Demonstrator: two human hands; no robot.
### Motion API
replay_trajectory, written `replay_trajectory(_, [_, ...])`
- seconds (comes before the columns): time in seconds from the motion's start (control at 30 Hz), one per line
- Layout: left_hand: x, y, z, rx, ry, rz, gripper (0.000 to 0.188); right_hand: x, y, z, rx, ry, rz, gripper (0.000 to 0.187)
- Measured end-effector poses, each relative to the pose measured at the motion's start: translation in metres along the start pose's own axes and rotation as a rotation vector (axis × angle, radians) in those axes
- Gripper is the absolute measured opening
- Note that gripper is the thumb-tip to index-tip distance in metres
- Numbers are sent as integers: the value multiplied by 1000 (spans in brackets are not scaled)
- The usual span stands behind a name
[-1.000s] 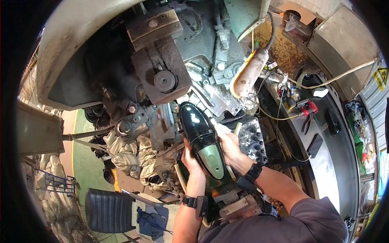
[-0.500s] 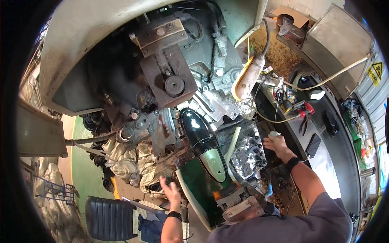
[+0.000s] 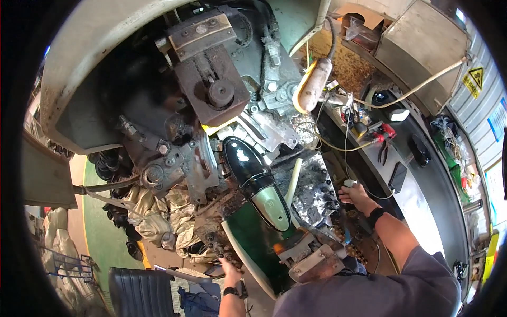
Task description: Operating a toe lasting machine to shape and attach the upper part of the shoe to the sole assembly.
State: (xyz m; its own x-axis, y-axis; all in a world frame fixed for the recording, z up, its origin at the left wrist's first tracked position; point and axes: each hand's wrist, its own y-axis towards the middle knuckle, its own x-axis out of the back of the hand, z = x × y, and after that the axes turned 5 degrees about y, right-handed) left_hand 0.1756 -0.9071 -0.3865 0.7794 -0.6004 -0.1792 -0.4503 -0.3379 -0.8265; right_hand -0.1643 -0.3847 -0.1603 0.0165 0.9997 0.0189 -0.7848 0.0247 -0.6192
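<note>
Kind of place: industrial workshop or factory floor.
Machine (image 3: 211, 87): large; heavy bolted metal blocks and arms, dark with grime.
Bench (image 3: 446, 211): long, dark-topped, bright metal strip along its left edge.
Hand tools: pliers (image 3: 382, 153) on that left-edge strip; a red tool (image 3: 387, 132) just beside them.
Wall (image 3: 490, 105): corrugated metal; yellow warning sign (image 3: 474, 82) with black triangle.
Floor (image 3: 97, 232): green, edged by a yellow line.
Heap (image 3: 153, 214): pale, crumpled bundles beside the machine.

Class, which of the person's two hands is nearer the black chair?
The left hand, close to the black chair; the right hand is well away, nearer the metal bench.
</note>
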Motion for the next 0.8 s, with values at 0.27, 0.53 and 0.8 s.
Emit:
replay_trajectory(0.27, [2,-47,-37,-363,279,-471,58,29,10,-66,54,-234,-58,33])
replay_trajectory(0.53, [-106,-194,-109,-801,129,-272,48,-25,6,-130,-208,268,252,22])
replay_trajectory(0.8, [-280,-312,-150,-974,471,133,65,22,-3,-34,43,-64,205,8])
